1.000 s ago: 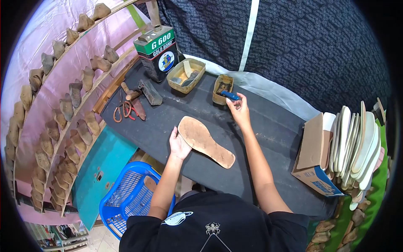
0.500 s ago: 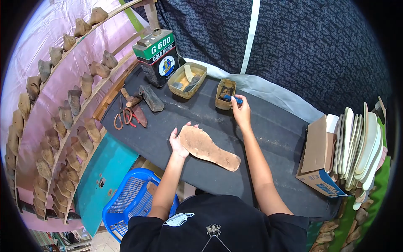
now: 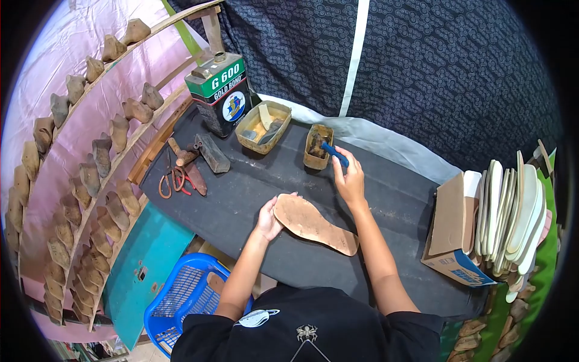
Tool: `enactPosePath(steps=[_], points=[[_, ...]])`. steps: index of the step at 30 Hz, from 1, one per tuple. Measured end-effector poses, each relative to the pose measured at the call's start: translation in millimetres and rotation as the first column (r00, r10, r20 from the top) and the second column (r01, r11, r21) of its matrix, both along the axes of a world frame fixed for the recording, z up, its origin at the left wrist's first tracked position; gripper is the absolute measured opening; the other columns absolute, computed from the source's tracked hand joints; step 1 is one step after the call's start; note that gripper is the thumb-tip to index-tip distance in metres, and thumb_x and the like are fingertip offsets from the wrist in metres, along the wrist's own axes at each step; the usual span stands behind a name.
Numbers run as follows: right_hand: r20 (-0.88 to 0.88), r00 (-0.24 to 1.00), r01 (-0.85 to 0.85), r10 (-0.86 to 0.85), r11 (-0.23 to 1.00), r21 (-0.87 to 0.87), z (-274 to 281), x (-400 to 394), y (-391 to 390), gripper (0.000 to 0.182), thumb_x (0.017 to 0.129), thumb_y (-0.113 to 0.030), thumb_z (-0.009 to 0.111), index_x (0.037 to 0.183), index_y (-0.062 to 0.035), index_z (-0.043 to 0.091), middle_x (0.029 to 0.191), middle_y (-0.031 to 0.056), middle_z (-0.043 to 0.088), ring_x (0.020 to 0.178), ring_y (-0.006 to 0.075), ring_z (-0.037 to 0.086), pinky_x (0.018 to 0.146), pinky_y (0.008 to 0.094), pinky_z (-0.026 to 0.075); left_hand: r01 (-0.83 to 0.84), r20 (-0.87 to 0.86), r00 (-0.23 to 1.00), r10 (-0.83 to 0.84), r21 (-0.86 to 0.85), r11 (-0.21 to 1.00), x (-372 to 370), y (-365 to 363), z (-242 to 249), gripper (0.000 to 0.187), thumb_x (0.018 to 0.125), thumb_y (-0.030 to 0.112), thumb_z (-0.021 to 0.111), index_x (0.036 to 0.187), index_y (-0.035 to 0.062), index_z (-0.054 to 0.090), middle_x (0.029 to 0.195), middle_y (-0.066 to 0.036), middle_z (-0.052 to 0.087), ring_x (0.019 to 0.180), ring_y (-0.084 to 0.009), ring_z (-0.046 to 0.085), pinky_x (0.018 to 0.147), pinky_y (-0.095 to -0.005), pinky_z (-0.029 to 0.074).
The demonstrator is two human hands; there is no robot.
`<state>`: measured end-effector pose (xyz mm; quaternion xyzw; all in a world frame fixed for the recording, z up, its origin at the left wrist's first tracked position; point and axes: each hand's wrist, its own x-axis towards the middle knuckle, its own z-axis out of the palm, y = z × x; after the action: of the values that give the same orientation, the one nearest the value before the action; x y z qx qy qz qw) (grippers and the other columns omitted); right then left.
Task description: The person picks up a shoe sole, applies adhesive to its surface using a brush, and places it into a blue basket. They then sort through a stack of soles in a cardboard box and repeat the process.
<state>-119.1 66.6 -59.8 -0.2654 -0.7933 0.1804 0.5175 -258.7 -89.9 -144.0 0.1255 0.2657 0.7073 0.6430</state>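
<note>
My left hand [image 3: 270,218] grips a tan insole [image 3: 313,223] by its broad end, with most of the fingers hidden beneath it. The insole's narrow end points to the lower right, above the black-covered table. In my right hand [image 3: 351,184] is a blue-handled brush [image 3: 335,154], slanting toward the small tub [image 3: 310,163]. The brush's far end is over or inside that tub's dark, crusted interior; its bristles cannot be made out.
A glue can [image 3: 218,93] and a larger tub [image 3: 240,131] with scraps stand at the back left. Scissors [image 3: 166,181], a hammer [image 3: 183,154] and a dark block [image 3: 212,153] lie nearby. Right is a carton [image 3: 449,211] beside stacked soles [image 3: 512,211]. Wooden shoe lasts [image 3: 102,154] line the left racks.
My left hand and the insole have shifted right and slightly down. My right hand has turned and drawn back a little, so more of the brush's blue handle shows.
</note>
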Motion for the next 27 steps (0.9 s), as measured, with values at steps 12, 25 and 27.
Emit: enactPosePath(steps=[12,25,27], points=[[-0.009,1.000,0.002,-0.003,0.996,-0.085,-3.9,-0.3,2.8,0.020,0.081,-0.016,0.053,0.098,-0.0038,0.054,0.092,0.0136,0.060,0.083,0.0294,0.058,0.073,0.0351,0.044,0.051,-0.151,0.986,-0.077,-0.168,0.984,-26.2,-19.4,-8.7,0.032,0.089,0.022,0.042,0.107,-0.0030,0.050,0.100,-0.013,0.058,0.088,-0.0181,0.060,0.077,-0.0315,0.050],[-0.056,0.998,-0.050,0.037,0.970,-0.239,2.4,-1.9,9.3,0.022,0.084,-0.018,0.051,0.098,-0.0020,0.053,0.084,0.0151,0.060,0.066,0.0206,0.060,0.057,0.0288,0.046,0.010,-0.300,0.951,-0.082,-0.234,0.972,-22.6,-17.9,-3.6,0.026,0.087,0.020,0.048,0.101,-0.0009,0.054,0.088,-0.009,0.062,0.075,-0.0137,0.062,0.066,-0.0255,0.053],[-0.057,0.997,-0.062,0.049,0.966,-0.249,-0.5,-0.8,9.6,0.022,0.084,-0.018,0.051,0.099,-0.0020,0.053,0.084,0.0150,0.060,0.065,0.0205,0.059,0.057,0.0289,0.046,0.016,-0.311,0.946,-0.096,-0.251,0.968,-20.6,-19.3,-4.0,0.026,0.086,0.021,0.049,0.100,-0.0005,0.055,0.088,-0.009,0.062,0.075,-0.0133,0.062,0.066,-0.0255,0.052]])
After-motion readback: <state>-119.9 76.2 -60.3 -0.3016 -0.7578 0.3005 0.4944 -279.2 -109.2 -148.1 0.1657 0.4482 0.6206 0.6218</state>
